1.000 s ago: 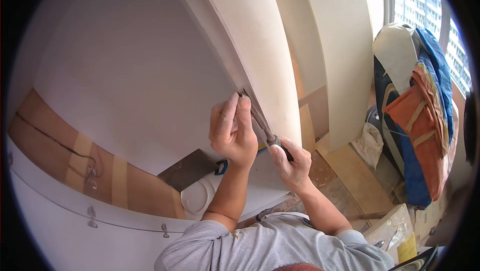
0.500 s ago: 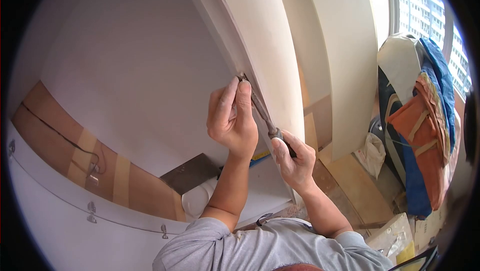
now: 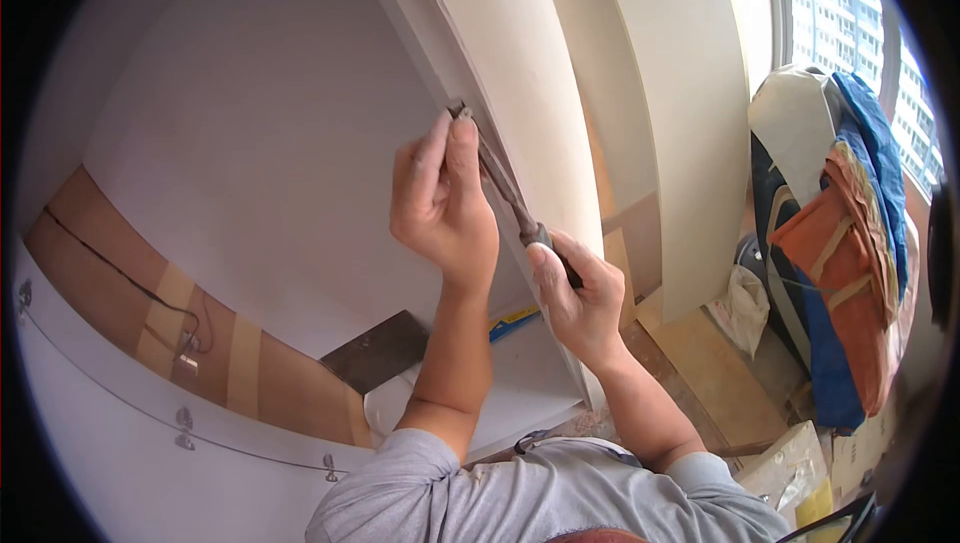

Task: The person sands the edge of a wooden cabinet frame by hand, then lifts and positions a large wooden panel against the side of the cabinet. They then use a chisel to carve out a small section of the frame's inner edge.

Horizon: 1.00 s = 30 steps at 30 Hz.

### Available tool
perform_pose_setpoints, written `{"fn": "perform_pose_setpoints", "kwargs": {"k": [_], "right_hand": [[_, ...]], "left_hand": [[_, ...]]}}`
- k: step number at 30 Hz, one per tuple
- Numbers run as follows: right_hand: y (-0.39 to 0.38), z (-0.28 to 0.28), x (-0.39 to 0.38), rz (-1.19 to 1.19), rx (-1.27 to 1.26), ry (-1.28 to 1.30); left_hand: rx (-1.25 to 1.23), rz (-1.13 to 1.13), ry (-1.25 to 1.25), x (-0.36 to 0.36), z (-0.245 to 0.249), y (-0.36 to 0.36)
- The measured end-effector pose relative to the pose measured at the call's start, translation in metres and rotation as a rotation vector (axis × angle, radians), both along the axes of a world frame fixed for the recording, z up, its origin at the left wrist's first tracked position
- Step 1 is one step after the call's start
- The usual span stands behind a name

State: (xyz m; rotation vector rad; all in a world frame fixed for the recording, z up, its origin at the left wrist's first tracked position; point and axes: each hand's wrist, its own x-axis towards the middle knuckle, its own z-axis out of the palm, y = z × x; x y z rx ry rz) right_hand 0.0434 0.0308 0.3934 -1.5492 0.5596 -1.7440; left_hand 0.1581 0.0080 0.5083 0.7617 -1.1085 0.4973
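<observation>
Our left hand (image 3: 445,203) pinches the tool (image 3: 505,198) against the panel seam (image 3: 435,18), right hand (image 3: 575,293) clamped on its handle; much seam seemingly left.

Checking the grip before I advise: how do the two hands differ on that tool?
The left hand pinches the tool near its tip at the panel seam; the right hand wraps the dark handle. Left hand sits higher, right hand lower, nearer the body. Both touch the same tool.
</observation>
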Motion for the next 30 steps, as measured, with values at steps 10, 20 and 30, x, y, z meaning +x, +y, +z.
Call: {"fn": "perform_pose_setpoints", "kwargs": {"k": [10,20,30], "right_hand": [[0.01,-0.074,-0.005,-0.02,0.021,0.044],[0.004,-0.042,-0.001,-0.054,-0.005,0.057],[0.006,-0.034,-0.001,-0.035,0.02,0.057]], "left_hand": [[0.076,0.024,-0.126,0.013,-0.081,0.012],[0.0,0.047,-0.138,0.016,-0.052,0.0],[-0.023,0.089,-0.127,0.011,-0.036,0.003]]}}
